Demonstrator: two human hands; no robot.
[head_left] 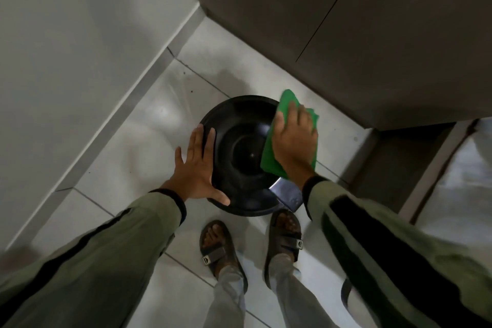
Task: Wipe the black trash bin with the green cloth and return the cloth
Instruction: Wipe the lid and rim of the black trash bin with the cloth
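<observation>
The black trash bin (239, 125) stands on the tiled floor in front of my feet, seen from above, round with a dished top. My right hand (294, 141) lies flat on the green cloth (286, 102), pressing it against the bin's right side and rim. My left hand (197, 165) rests with fingers spread on the bin's left rim, palm against the edge and thumb on the near rim. A shiny metal pedal (288, 196) shows at the bin's near right.
A white wall (80, 48) with a grey skirting runs along the left. Dark cabinet fronts (359, 34) rise behind and to the right of the bin. My sandalled feet (218, 245) stand just below the bin on pale floor tiles (149, 125).
</observation>
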